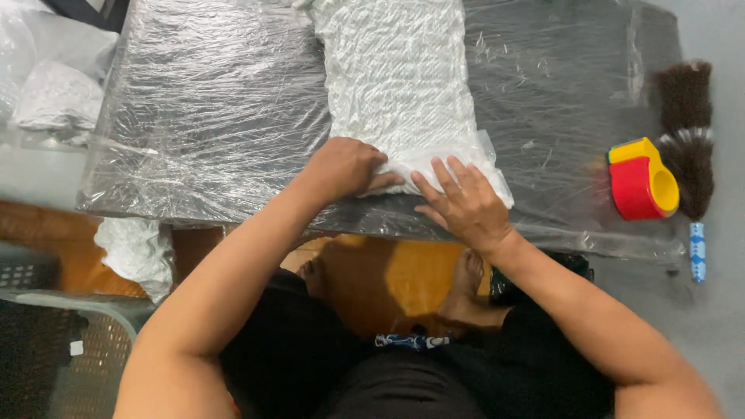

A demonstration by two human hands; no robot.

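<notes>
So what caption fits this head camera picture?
Left hand and right hand press white crinkled fabric on a plastic-wrapped table.

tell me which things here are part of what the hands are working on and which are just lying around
In hand:
- white crinkled fabric, its near end pressed by both hands
- left hand, closed on the fabric's edge
- right hand, flat, fingers spread
- plastic-covered table beneath

Lying about:
- red and yellow tape dispenser
- brush
- small blue and white item
- white bundle under the table edge
</notes>
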